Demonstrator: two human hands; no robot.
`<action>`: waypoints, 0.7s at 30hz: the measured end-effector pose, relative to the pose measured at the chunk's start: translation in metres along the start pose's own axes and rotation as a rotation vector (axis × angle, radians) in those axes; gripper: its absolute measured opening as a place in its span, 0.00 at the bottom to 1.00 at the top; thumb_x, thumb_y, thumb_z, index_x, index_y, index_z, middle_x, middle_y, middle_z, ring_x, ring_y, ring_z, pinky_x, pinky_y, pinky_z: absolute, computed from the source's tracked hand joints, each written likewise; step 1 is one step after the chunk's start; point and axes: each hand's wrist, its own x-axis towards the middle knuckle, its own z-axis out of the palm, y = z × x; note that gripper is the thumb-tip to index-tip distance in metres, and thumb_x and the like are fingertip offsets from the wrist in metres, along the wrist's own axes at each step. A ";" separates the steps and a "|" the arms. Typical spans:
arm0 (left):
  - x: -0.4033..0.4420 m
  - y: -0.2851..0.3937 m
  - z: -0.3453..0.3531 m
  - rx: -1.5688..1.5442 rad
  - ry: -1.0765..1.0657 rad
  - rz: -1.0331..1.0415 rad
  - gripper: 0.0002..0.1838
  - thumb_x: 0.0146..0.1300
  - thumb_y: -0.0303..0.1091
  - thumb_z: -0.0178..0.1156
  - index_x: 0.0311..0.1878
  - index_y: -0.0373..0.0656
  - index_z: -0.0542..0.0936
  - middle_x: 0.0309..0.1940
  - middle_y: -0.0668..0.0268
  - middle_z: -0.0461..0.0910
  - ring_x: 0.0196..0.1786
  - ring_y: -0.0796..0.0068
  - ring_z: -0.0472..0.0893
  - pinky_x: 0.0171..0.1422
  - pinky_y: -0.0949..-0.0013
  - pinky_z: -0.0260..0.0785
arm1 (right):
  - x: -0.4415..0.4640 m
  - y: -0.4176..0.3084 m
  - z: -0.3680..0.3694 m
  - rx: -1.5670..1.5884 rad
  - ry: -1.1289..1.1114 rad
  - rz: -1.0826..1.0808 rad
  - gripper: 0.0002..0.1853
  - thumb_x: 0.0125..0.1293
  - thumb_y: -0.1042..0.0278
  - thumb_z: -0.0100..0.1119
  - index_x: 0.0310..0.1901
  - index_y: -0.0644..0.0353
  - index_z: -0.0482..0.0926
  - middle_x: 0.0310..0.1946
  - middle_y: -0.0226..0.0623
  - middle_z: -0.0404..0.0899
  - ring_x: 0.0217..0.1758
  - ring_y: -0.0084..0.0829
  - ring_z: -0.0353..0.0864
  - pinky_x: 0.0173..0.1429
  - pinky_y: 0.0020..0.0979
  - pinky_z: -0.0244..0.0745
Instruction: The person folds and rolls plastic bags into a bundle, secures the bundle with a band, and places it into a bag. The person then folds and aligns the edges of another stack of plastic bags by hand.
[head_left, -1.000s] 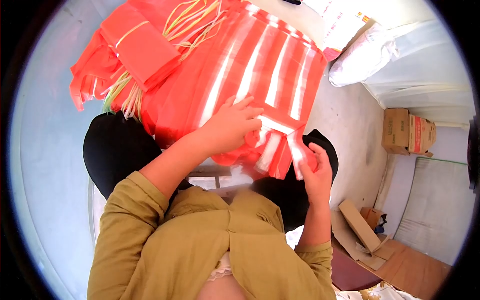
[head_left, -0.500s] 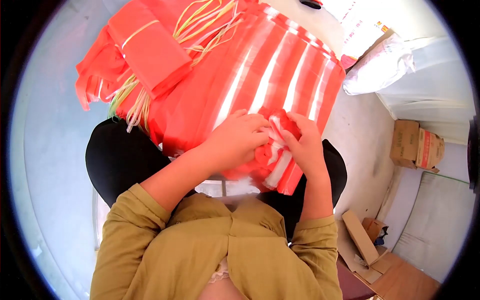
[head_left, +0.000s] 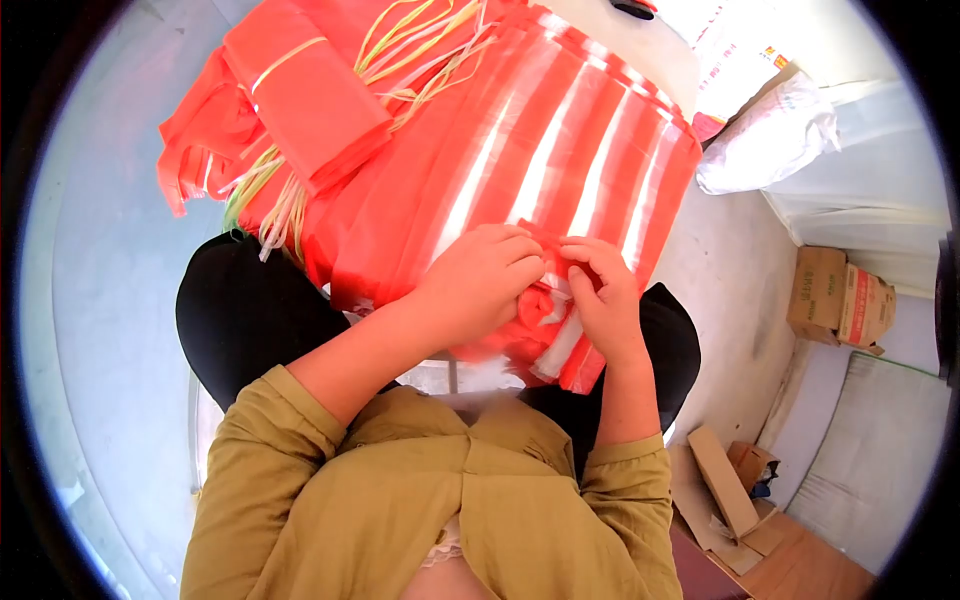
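Observation:
A stack of red and white striped plastic sheeting (head_left: 560, 140), possibly bags, spreads before my knees. At its near edge a crumpled, partly rolled red and white piece (head_left: 545, 308) lies between my hands. My left hand (head_left: 487, 278) is closed, its thumb and fingers pinching the upper edge of this piece. From the other side my right hand (head_left: 605, 298) curls its thumb and index finger toward the same edge, fingertips on the red material. What exactly lies between the fingertips is partly hidden.
A folded red bundle with a pale band (head_left: 305, 95) rests on the stack's left side, beside yellow and white strings (head_left: 425, 55). To the right are a white sack (head_left: 765, 140), cardboard boxes (head_left: 840, 300) and flattened cardboard (head_left: 725, 480) on the floor.
My hands have drawn slightly closer at the piece's upper edge. The right fingers have shifted left, and the crumpled white part between the hands now shows less. The whole view has shifted slightly.

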 end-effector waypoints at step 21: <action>-0.011 -0.025 -0.048 -0.259 0.271 -0.490 0.09 0.67 0.32 0.62 0.46 0.38 0.84 0.43 0.58 0.86 0.48 0.60 0.84 0.53 0.61 0.76 | -0.013 0.009 0.022 0.128 -0.013 -0.002 0.08 0.68 0.83 0.55 0.45 0.67 0.83 0.52 0.40 0.83 0.57 0.33 0.80 0.63 0.31 0.72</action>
